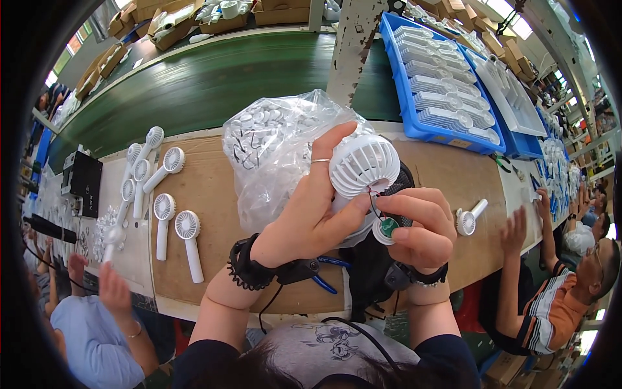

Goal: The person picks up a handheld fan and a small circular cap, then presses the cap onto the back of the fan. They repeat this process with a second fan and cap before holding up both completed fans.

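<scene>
Wires (thin ones) joined the fan head, gripped in the left hand above the table, to the green board the right hand pinched; tugging could have snapped them.

Bright, diffuse light flares white at windows on the left and overhead panels upper right. Highlights glint on a clear plastic bag; the white fan head appears fairly crisp. A co-worker's hand blurs at left, while fisheye distortion curves the black-rimmed edges.
</scene>
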